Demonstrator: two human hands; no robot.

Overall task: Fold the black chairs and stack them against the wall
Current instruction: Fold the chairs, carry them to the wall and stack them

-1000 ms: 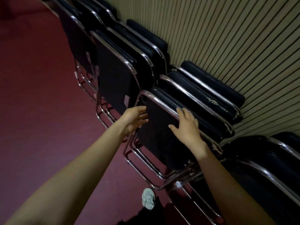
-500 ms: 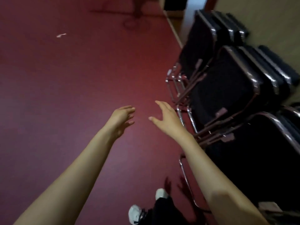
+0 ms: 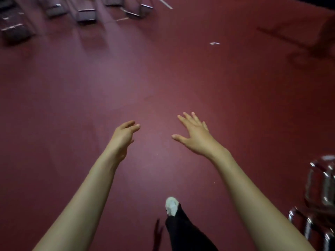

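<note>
Empty above the dark red floor (image 3: 163, 78), the loosely open left hand (image 3: 125, 134) and splayed right hand (image 3: 194, 134) face blurred chrome-legged chairs (image 3: 85, 13) well away at eleven o'clock, nearer the left.

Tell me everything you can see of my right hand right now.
The right hand is bare and open, its back toward the camera. The four fingers are straight and fanned forward, and the thumb sticks out sideways toward the left hand. It holds nothing and touches nothing, stretched out above the dark red floor, just right of the middle of the view. Its bare forearm runs back to the lower right.
</note>
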